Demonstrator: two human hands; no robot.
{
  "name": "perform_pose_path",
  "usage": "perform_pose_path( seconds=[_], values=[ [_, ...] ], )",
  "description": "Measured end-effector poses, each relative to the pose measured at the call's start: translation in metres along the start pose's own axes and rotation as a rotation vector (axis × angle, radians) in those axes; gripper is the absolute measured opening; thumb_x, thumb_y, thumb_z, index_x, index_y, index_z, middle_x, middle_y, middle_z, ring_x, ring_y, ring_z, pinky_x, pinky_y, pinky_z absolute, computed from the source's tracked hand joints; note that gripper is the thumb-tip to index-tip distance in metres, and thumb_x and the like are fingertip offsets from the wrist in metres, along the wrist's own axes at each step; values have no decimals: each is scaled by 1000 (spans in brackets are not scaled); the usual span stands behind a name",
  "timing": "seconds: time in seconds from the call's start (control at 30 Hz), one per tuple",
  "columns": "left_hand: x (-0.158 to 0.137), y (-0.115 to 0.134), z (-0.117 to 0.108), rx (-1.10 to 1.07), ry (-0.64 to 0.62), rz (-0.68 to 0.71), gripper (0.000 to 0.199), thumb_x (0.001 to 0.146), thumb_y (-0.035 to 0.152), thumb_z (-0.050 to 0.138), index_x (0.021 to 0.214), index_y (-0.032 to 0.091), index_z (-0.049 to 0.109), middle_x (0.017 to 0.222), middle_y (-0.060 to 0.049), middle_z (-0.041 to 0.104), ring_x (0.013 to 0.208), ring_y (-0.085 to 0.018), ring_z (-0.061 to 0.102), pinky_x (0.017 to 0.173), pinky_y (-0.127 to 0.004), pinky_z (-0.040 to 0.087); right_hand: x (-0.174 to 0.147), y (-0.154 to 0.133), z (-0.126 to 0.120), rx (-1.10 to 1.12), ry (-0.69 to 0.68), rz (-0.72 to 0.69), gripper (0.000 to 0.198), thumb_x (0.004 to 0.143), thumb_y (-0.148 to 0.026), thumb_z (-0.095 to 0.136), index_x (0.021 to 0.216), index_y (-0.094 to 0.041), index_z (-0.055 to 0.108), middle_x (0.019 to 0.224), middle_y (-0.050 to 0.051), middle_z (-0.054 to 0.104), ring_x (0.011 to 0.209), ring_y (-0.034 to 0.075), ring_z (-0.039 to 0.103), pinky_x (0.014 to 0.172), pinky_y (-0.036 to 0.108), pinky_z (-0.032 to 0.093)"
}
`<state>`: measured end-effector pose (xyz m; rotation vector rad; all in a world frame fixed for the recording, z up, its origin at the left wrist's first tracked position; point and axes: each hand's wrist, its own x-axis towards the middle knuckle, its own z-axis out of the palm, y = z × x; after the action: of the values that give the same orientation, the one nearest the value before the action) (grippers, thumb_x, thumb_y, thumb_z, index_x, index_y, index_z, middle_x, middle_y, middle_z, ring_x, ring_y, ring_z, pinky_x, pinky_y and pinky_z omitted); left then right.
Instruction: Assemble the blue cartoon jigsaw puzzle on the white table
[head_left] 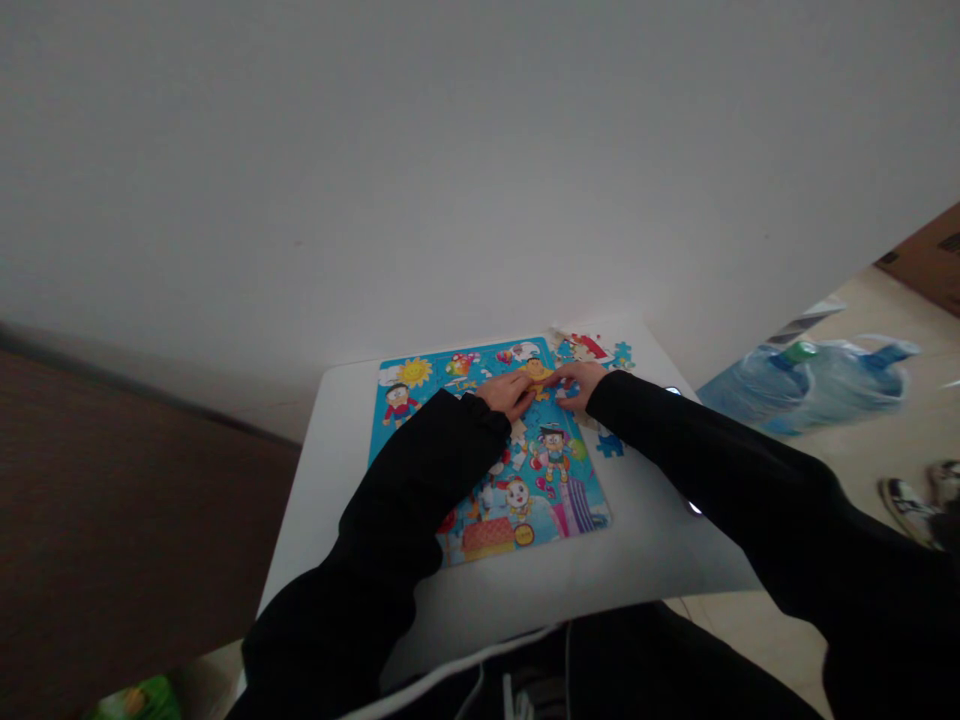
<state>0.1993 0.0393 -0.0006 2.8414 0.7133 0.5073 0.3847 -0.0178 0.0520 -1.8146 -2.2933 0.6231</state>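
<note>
A colourful cartoon jigsaw puzzle (577, 500) lies on a small white table, largely filled in, with paler patches near its middle. My left hand (510, 393) rests on its upper middle, fingers stretched to the right over an orange-yellow figure. My right hand (577, 384) is at the puzzle's right edge, its fingertips meeting the left hand's. Its index finger and thumb curl around a small blue and white puzzle piece (564, 387), partly hidden by the fingers. Loose puzzle pieces (589, 347) lie beyond the right hand, and a blue piece (610, 444) sits below its wrist.
The white table (322, 450) stands against a pale wall (480, 180). A phone (694, 508) shows partly from under my right sleeve. On the floor to the right are large water bottles (840, 380) in plastic, shoes (911, 510) and a cardboard box (930, 260). A brown panel (127, 520) borders the left.
</note>
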Motion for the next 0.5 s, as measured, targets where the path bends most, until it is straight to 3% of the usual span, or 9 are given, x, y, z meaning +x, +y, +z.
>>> perform_pose_path(
  seconds=[0.13, 0.27, 0.5],
  values=[
    [-1, 0, 1, -1, 15, -43, 21, 82, 26, 44, 99, 17, 54, 101, -7, 61, 93, -18, 58, 77, -29, 48, -3, -4, 0, -62, 34, 45, 40, 65, -36, 63, 102, -20, 62, 94, 3, 66, 79, 17, 60, 76, 28, 45],
    [-1, 1, 2, 2, 9, -76, 22, 79, 21, 45, 98, 17, 55, 101, -7, 62, 92, -18, 59, 76, -29, 49, -7, -11, 5, -156, 4, 54, 43, 68, -36, 61, 108, -22, 58, 95, 3, 66, 87, 20, 59, 78, 30, 44],
    [1, -1, 5, 3, -12, -86, 29, 79, 15, 41, 103, 16, 56, 107, -8, 60, 98, -19, 57, 82, -31, 48, -15, -24, 14, -184, 6, 134, 33, 71, -41, 58, 96, -21, 63, 87, 4, 67, 81, 19, 60, 72, 28, 44]
  ],
)
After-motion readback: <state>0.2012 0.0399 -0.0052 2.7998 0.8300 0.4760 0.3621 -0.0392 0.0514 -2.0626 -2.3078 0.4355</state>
